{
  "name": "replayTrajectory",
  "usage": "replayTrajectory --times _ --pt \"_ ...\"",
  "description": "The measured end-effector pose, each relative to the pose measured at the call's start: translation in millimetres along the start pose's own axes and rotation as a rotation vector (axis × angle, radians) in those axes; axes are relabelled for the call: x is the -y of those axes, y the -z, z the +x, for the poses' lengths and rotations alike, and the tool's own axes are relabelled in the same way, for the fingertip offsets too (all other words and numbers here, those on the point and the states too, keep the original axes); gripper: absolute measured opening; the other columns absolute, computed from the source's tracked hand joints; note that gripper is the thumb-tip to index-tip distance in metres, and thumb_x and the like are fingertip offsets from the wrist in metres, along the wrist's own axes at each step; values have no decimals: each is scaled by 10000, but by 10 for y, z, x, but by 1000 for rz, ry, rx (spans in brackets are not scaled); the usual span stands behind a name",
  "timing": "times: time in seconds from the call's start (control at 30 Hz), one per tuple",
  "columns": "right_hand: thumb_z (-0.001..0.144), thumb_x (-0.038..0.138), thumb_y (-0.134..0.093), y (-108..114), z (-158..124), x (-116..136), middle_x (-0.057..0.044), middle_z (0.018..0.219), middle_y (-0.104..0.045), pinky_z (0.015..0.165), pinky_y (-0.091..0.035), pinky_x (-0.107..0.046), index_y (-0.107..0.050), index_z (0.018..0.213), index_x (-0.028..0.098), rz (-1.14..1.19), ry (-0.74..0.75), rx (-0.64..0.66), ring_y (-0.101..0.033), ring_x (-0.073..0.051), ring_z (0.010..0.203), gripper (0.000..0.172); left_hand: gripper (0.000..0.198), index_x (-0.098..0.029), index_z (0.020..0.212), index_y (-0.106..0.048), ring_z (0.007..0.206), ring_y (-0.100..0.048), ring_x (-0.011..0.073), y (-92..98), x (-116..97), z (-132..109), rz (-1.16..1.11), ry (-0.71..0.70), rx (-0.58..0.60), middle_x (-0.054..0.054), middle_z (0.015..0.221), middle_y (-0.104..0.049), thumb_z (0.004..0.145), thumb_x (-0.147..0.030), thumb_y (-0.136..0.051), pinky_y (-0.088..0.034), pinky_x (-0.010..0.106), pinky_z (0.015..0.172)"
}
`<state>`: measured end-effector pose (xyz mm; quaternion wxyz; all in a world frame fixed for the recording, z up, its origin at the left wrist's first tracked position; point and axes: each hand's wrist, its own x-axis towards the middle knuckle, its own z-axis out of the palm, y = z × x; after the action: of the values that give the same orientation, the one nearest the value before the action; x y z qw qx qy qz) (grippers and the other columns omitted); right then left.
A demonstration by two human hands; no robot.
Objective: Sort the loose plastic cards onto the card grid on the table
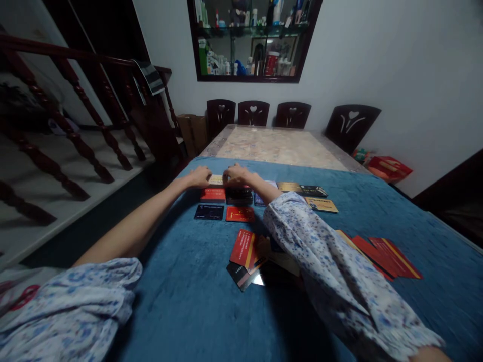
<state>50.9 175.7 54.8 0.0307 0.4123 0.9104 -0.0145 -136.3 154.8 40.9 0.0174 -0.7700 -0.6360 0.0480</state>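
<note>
At the back left of the card rows, my left hand [199,177] and my right hand [236,174] grip a pale cream card [216,180] from its two ends, fingers curled down. Whether it is one card or a stack is unclear. Just in front of it lie a stack of red cards [212,195] and a stack of dark cards [239,197]. Nearer me are a dark blue card [209,212] and a red and gold card [240,214]. My right forearm partly covers a whitish-purple stack [260,199] and a loose pile with a red card [242,249] on top.
A gold card [289,186], a black card [314,191] and a yellow card [322,205] lie right of my forearm. Red cards [394,257] fan out farther right. Everything rests on a blue cloth [181,281] over a long table, with chairs [253,113] behind.
</note>
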Motion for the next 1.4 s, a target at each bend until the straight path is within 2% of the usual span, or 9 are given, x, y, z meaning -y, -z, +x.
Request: replayTrajectory --times 0.2,0.4,0.57,0.93,1.2,1.3,1.4 --pt "827 334 -614 -52 64 33 -115 1311 -665 949 -494 -433 -736 1135 238 1 -48 36 -520 -331 1270 344 300 -198 932 -730 996 -614 249 -97 74 123 -28 -55 20 74 1027 -704 664 -220 -598 -465 284 844" --pt "854 290 -583 -54 44 54 -133 1228 -706 882 -528 -368 -743 1099 204 30 -56 74 -621 -288 1141 305 261 -181 855 -724 829 -622 212 -142 107 188 -124 -88 120 50 864 -719 646 -277 -598 -450 265 731" --pt "858 270 -589 -46 36 61 -158 1217 -710 844 -539 -339 -731 1148 173 34 -42 76 -646 -284 1106 337 320 -172 912 -717 805 -606 184 -147 123 204 -102 -81 149 48 897 -721 641 -228 -555 -433 238 677" --pt "864 313 -609 -27 34 43 -130 1223 -713 841 -533 -306 -733 1132 194 47 -51 90 -667 -249 1067 318 433 -196 1019 -704 890 -617 204 -107 92 182 -63 -61 154 55 999 -724 629 -183 -516 -456 249 738" --pt "859 431 -585 -50 45 -57 -128 1279 -680 817 -521 -299 -667 1258 248 29 -77 88 -651 -243 1087 446 395 -177 1040 -684 892 -635 199 -63 47 99 -89 -66 160 72 1024 -729 692 -166 -498 -469 249 753" --pt "863 423 -573 -92 79 -123 -114 1284 -677 872 -506 -312 -664 1263 259 -1 -58 41 -611 -248 1157 442 425 -181 1100 -685 950 -640 207 -64 40 86 -85 -56 137 75 1076 -726 718 -171 -498 -483 253 806" --pt "877 412 -562 -113 71 -181 -106 1323 -657 934 -484 -365 -641 1306 253 -14 -4 -16 -544 -276 1243 465 517 -180 1226 -651 1082 -622 226 -78 49 64 -68 -32 64 88 1181 -699 733 -168 -494 -478 272 921"
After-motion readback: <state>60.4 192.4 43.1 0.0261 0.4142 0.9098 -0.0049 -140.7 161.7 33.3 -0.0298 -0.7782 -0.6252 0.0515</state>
